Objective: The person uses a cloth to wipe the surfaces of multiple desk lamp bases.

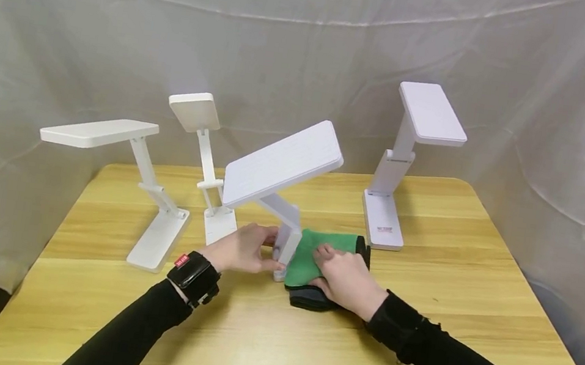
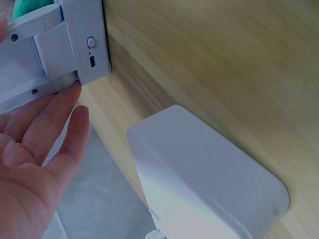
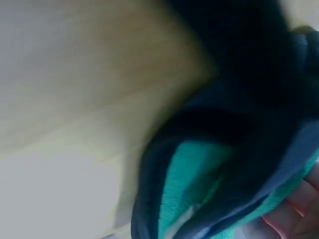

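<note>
A white folding desk lamp (image 1: 285, 166) stands mid-table with its flat head tilted. My left hand (image 1: 246, 249) grips its lower arm near the base, thumb on one side and fingers on the other. The left wrist view shows fingertips at the hinge of the lamp (image 2: 60, 50), beside a small button and a port. My right hand (image 1: 345, 277) holds a folded green cloth (image 1: 307, 257) with black edging, its fingers curled into the fabric right beside the lamp's arm. In the right wrist view, the cloth (image 3: 187, 184) is bunched and partly blurred.
Two more white lamps stand to the left, a nearer lamp (image 1: 157, 242) and a smaller lamp (image 1: 219, 225) behind it. Another white lamp (image 1: 383, 222) stands at back right. The wooden table (image 1: 259, 351) has a pale curtain (image 1: 287, 52) hanging behind it.
</note>
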Action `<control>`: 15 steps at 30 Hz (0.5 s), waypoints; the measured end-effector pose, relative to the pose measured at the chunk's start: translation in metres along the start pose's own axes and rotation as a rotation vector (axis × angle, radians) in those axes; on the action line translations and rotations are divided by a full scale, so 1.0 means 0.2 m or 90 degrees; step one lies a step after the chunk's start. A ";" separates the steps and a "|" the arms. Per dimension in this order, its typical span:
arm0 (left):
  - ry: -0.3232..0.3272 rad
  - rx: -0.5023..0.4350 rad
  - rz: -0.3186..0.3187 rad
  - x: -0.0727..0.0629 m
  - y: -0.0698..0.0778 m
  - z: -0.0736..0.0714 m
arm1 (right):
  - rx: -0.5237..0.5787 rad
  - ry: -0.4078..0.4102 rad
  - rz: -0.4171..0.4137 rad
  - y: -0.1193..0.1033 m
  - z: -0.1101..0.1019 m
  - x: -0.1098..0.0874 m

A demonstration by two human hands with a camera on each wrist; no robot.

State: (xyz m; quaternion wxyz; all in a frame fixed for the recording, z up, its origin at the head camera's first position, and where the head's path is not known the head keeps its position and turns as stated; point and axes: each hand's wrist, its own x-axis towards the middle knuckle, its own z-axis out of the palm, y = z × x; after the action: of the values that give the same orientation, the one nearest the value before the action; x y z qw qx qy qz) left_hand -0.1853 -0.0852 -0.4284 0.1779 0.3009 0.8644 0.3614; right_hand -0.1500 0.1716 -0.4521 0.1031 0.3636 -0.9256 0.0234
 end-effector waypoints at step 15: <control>-0.005 0.021 0.022 0.01 -0.01 -0.01 | -0.043 0.098 -0.003 -0.17 0.07 0.11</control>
State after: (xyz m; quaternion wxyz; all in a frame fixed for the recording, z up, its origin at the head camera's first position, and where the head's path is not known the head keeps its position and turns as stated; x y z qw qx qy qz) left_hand -0.1874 -0.0858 -0.4289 0.1699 0.3205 0.8643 0.3485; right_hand -0.1446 0.1304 -0.4623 0.1863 0.3595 -0.9142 0.0195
